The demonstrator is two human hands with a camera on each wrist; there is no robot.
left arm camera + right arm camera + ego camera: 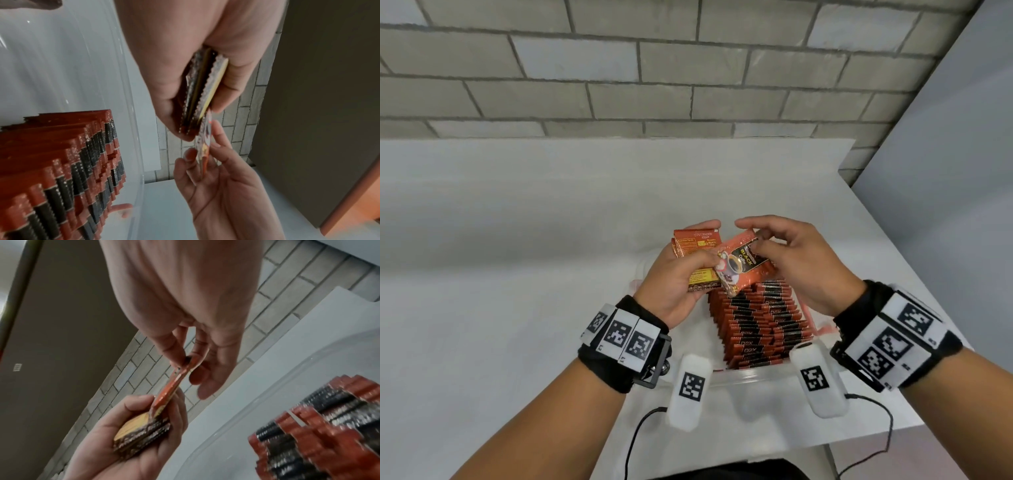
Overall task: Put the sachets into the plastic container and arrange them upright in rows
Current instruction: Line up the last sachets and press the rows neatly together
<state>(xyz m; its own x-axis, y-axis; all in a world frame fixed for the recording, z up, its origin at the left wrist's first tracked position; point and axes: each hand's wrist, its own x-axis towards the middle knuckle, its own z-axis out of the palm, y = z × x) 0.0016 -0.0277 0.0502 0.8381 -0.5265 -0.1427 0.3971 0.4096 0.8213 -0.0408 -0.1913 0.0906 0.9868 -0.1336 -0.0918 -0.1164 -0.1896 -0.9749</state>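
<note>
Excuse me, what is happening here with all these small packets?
A person is packing coffee sachets into a clear plastic container on a white table. The left hand grips a small stack of sachets above the container. The right hand pinches a single sachet at the front of that stack. Many sachets already stand upright in rows inside the container.
</note>
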